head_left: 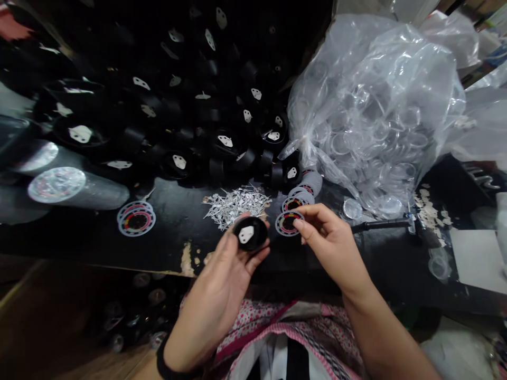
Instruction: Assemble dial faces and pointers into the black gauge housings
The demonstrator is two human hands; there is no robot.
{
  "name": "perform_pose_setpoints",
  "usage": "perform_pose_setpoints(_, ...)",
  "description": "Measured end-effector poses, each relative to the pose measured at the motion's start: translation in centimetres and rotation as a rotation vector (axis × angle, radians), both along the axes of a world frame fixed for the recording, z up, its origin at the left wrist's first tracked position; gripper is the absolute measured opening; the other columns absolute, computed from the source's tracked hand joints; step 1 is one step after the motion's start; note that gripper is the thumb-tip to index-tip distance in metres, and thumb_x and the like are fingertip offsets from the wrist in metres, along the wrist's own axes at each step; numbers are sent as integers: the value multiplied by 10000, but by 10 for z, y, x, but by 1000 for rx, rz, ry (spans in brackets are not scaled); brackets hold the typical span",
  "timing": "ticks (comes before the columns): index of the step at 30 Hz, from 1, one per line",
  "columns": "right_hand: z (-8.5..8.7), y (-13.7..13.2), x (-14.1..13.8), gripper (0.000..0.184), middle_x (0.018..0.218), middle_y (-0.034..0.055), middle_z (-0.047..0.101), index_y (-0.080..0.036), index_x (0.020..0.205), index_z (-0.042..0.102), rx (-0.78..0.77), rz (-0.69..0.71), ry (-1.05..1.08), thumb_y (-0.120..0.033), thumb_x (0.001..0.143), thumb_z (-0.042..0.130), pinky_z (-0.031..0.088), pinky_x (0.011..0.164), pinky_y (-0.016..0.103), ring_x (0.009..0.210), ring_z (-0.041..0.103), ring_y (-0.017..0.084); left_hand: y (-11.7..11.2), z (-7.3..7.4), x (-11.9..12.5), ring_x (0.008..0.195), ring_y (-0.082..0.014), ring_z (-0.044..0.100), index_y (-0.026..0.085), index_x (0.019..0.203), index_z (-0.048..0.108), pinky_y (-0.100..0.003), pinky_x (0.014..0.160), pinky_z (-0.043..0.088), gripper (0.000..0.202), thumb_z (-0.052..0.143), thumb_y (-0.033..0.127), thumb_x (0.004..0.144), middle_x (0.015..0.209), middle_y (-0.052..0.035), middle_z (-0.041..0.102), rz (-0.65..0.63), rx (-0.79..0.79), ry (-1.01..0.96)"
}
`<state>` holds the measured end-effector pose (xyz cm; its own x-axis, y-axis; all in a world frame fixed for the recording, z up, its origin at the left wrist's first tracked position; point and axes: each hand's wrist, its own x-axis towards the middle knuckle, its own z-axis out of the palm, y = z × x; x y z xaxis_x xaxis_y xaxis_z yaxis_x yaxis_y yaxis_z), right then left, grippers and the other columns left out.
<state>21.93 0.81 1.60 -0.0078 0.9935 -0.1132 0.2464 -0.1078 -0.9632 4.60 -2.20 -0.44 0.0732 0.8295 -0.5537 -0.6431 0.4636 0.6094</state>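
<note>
My left hand (222, 274) grips a small black round cup (250, 233) with a white plate inside it, held just above the table's front edge. My right hand (328, 240) pinches a printed dial disc (285, 224), round with a coloured ring, at the front end of a leaning row of the same discs (304, 191). The two hands are close together, the cup a little left of the disc.
A large heap of black cups (190, 116) fills the back of the black table (178, 248). A clear bag of transparent round covers (376, 116) stands at right. A pile of small white pointers (235, 205) lies in the middle, loose dial discs (136, 219) at left, a dark tool (380, 225) at right.
</note>
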Motion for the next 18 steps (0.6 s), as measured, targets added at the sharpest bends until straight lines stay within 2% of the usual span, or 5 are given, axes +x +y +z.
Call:
perform_pose_setpoints(3, 5, -2, 3, 183, 826, -2, 635, -252, 1069, 732, 57, 26, -111, -265, 925, 619, 503, 679, 262, 687, 580, 113, -1, 2, 2, 1198, -249, 623, 281, 1225, 686, -352, 946, 559, 344, 664, 383, 897, 1380, -60, 633, -100, 23, -9)
perform_pose_setpoints(6, 6, -4, 3, 210, 842, -5, 612, -255, 1091, 745, 55, 62, -97, -243, 929, 612, 505, 652, 250, 630, 561, 86, -3, 0, 4, 1257, -243, 577, 303, 1228, 689, -315, 924, 566, 326, 643, 374, 914, 1446, -33, 581, -124, 43, -9)
perform_pose_setpoints(10, 7, -5, 2, 191, 801, -17, 595, -233, 1066, 741, 6, 43, -57, -232, 907, 634, 499, 607, 226, 583, 543, 66, -5, -3, 5, 1162, -219, 635, 289, 1193, 710, -303, 899, 583, 303, 667, 362, 902, 1357, -38, 651, -126, 26, -31)
perform_pose_setpoints(14, 8, -6, 0, 117, 750, -25, 624, -191, 951, 690, -98, 13, 58, -254, 853, 689, 486, 531, 192, 556, 543, 66, -3, -2, 4, 1106, -213, 665, 253, 1133, 728, -319, 913, 584, 250, 666, 337, 906, 1260, -45, 705, -88, 35, -35)
perform_pose_setpoints(18, 7, -7, -1, 154, 806, -7, 644, -193, 1010, 694, -96, 73, 26, -229, 866, 656, 519, 606, 216, 627, 586, 83, -1, 1, 2, 1186, -259, 634, 206, 1144, 709, -393, 1015, 534, 313, 575, 415, 953, 1259, -91, 703, 15, 43, -66)
